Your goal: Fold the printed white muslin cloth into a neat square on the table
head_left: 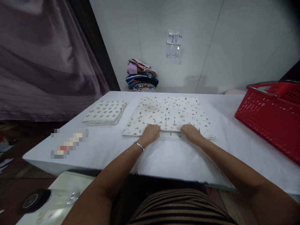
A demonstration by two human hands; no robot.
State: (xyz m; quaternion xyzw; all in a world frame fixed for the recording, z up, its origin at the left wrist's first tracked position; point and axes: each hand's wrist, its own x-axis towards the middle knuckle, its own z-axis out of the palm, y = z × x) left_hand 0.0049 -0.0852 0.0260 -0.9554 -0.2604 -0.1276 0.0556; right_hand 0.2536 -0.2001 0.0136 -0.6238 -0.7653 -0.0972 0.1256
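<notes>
A white cloth with small grey and brown prints lies flat and partly folded on the white-covered table. My left hand, with a bracelet at the wrist, pinches its near edge left of the middle. Farther right along that edge, my right hand has its fingers closed on the same cloth. Between the two hands the edge is slightly lifted, with a strip of cloth showing below it. To the left rests a neatly folded cloth with grey heart-like prints, touched by neither hand.
On the right stands a red plastic basket with a metal handle. Stacked folded fabrics sit behind the table's far edge, against the wall. A blurred-out item lies at the left. Below the left edge is a clear bottle with a black cap.
</notes>
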